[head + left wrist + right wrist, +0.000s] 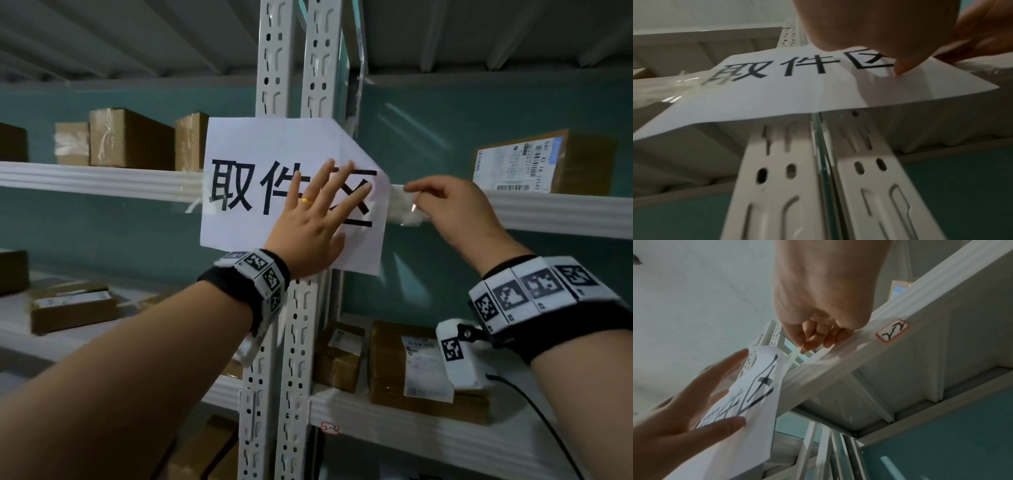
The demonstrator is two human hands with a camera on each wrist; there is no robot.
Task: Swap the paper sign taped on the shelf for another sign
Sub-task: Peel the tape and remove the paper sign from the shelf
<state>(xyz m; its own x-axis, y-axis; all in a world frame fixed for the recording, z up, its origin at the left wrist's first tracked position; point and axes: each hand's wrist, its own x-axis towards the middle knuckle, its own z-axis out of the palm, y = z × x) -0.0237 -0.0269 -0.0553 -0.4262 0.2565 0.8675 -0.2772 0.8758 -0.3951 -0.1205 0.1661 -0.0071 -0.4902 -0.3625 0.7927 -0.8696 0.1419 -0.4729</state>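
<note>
My left hand (310,226) lies spread and flat on the paper sign (274,192) at the centre of the frame, pinning it over the two uprights (294,68) so it cannot swing or tear; my right hand (455,209) pinches the clear tape (406,205) just right of the sign's edge, on the shelf rail (565,212), because that strip holds this side. The sign's upper right corner is folded back; tape at its left edge looks still stuck, so I judge removal only begun.

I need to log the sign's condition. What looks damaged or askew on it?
The paper sign has its top right corner folded over, and its right edge stands off the shelf rail, where the right hand pinches tape.
</note>
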